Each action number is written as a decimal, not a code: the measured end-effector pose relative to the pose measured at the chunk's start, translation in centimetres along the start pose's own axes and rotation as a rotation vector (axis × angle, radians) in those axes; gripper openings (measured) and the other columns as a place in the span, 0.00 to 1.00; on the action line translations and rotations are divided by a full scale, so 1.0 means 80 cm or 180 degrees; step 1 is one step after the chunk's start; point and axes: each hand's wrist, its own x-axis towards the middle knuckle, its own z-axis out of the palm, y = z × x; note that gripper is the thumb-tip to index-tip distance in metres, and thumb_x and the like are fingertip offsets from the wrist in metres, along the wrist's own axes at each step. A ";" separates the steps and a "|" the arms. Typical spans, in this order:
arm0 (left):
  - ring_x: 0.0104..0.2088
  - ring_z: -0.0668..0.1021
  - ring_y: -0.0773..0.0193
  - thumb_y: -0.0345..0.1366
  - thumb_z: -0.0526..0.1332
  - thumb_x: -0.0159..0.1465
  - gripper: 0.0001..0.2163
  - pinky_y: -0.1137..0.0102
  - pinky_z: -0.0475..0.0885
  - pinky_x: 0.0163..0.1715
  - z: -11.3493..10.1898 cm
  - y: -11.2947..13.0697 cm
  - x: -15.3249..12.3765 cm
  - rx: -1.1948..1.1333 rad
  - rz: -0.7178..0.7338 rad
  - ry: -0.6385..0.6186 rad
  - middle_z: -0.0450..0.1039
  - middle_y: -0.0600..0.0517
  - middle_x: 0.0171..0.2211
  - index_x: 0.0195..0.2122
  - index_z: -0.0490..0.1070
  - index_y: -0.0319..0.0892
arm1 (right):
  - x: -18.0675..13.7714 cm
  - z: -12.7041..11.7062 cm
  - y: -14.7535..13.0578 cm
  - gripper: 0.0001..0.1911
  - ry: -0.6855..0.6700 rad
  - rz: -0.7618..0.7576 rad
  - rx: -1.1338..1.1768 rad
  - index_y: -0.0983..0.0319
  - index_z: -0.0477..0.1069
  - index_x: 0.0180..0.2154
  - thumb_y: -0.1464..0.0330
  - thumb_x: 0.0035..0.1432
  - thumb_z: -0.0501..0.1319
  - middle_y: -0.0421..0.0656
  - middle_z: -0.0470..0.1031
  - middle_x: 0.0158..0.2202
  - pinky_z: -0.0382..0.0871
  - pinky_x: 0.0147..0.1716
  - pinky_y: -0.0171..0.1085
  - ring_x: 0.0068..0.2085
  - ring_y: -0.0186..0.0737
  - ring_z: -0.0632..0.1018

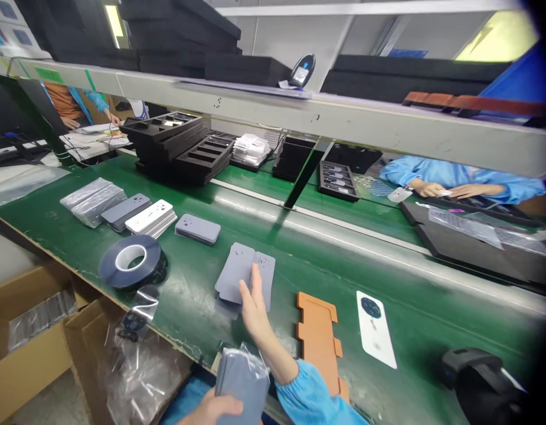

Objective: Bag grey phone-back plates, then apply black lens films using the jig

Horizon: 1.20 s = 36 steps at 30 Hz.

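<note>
My right hand (254, 307) reaches out in a blue sleeve and closes on a small fan of grey phone back covers (237, 277) just above the green mat (299, 260). The thumb lies on the left and the fingers are pressed together on top. Low at the table's near edge, my left hand (213, 408) grips a stack of grey covers in a clear plastic bag (241, 378). An orange jig plate (319, 336) lies right of my right arm. A white cover with a dark camera ring (375, 327) lies beyond it.
Further left lie a grey cover stack (197, 229), white covers (151, 217), more grey covers (124, 209), bagged packs (93, 200) and a tape roll (128, 260). Black foam trays (175, 141) stand behind. A co-worker's hands (436, 189) work opposite. Cardboard boxes (29, 342) sit below left; a black device (480, 378) at right.
</note>
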 end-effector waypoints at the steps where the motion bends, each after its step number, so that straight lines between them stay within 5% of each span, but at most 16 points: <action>1: 0.40 0.82 0.53 0.47 0.67 0.61 0.20 0.61 0.76 0.41 0.001 -0.002 0.001 -0.0071 0.0053 0.0016 0.80 0.40 0.41 0.43 0.78 0.32 | -0.004 -0.012 -0.004 0.41 0.0016 -0.0048 -0.0035 0.56 0.50 0.72 0.46 0.65 0.55 0.41 0.39 0.75 0.35 0.72 0.50 0.74 0.47 0.43; 3: 0.36 0.83 0.50 0.48 0.70 0.53 0.23 0.64 0.75 0.37 0.005 -0.003 0.003 -0.0252 0.0166 0.0061 0.81 0.35 0.36 0.37 0.80 0.28 | -0.018 -0.044 -0.007 0.36 0.0093 -0.0037 0.0036 0.55 0.60 0.68 0.46 0.65 0.56 0.42 0.49 0.74 0.40 0.72 0.52 0.73 0.50 0.50; 7: 0.35 0.83 0.50 0.42 0.72 0.47 0.22 0.65 0.75 0.35 0.017 0.007 0.008 -0.0370 0.0308 0.0271 0.82 0.35 0.37 0.38 0.81 0.29 | -0.076 -0.100 0.010 0.33 0.0057 0.0495 0.0675 0.55 0.66 0.63 0.48 0.62 0.62 0.51 0.69 0.64 0.64 0.63 0.55 0.60 0.56 0.74; 11: 0.33 0.83 0.53 0.38 0.76 0.45 0.24 0.63 0.75 0.38 0.026 0.014 0.020 -0.0212 0.0396 0.0522 0.83 0.41 0.35 0.43 0.81 0.34 | -0.155 -0.098 0.036 0.37 -0.0301 0.1049 0.0863 0.59 0.72 0.57 0.52 0.49 0.75 0.54 0.79 0.53 0.76 0.51 0.53 0.50 0.58 0.81; 14: 0.38 0.83 0.54 0.37 0.78 0.43 0.27 0.64 0.75 0.42 0.033 0.013 0.030 -0.0075 0.0553 0.0599 0.83 0.43 0.38 0.46 0.80 0.37 | -0.186 -0.088 0.039 0.30 -0.0137 0.1225 0.0843 0.62 0.77 0.48 0.53 0.47 0.76 0.54 0.82 0.46 0.76 0.50 0.51 0.48 0.58 0.82; 19: 0.34 0.83 0.53 0.38 0.78 0.45 0.24 0.62 0.77 0.37 0.041 0.011 0.032 0.0136 0.0439 0.0149 0.83 0.42 0.34 0.44 0.80 0.36 | -0.176 -0.123 0.016 0.35 0.0119 0.0929 0.0828 0.56 0.72 0.58 0.56 0.50 0.75 0.51 0.77 0.56 0.75 0.54 0.48 0.54 0.54 0.79; 23: 0.33 0.84 0.52 0.39 0.79 0.44 0.28 0.61 0.78 0.36 0.042 0.006 0.029 0.0157 0.0237 0.0112 0.83 0.42 0.35 0.46 0.79 0.36 | -0.164 -0.142 0.007 0.34 -0.0139 0.0887 0.0159 0.57 0.75 0.57 0.58 0.49 0.76 0.50 0.80 0.52 0.73 0.55 0.48 0.53 0.55 0.79; 27: 0.32 0.84 0.53 0.45 0.77 0.47 0.28 0.62 0.78 0.36 0.039 0.004 0.026 -0.0011 0.0281 0.0385 0.83 0.39 0.33 0.45 0.78 0.33 | -0.162 -0.135 0.018 0.24 -0.0439 0.0965 0.0131 0.61 0.80 0.51 0.52 0.60 0.66 0.49 0.82 0.43 0.76 0.46 0.46 0.45 0.53 0.81; 30: 0.32 0.84 0.51 0.47 0.74 0.49 0.26 0.62 0.77 0.35 0.034 0.006 0.022 -0.0361 0.0227 0.0625 0.83 0.39 0.33 0.42 0.79 0.32 | -0.159 -0.143 0.033 0.22 0.0216 0.0966 0.0572 0.60 0.81 0.48 0.54 0.57 0.67 0.50 0.83 0.44 0.75 0.44 0.44 0.45 0.52 0.81; 33: 0.34 0.84 0.49 0.43 0.75 0.48 0.23 0.61 0.77 0.35 0.027 0.009 0.016 -0.0409 0.0360 0.0573 0.83 0.38 0.35 0.41 0.78 0.33 | -0.152 -0.161 0.040 0.10 0.0795 0.0806 0.0993 0.60 0.82 0.35 0.62 0.50 0.69 0.46 0.81 0.32 0.72 0.29 0.36 0.28 0.39 0.77; 36: 0.35 0.84 0.48 0.41 0.75 0.48 0.22 0.61 0.77 0.35 0.021 0.010 0.012 -0.0289 0.0498 0.0446 0.82 0.38 0.35 0.41 0.78 0.33 | -0.147 -0.166 0.033 0.12 0.0587 0.0717 0.0937 0.61 0.82 0.33 0.60 0.51 0.67 0.42 0.75 0.26 0.59 0.19 0.32 0.20 0.31 0.64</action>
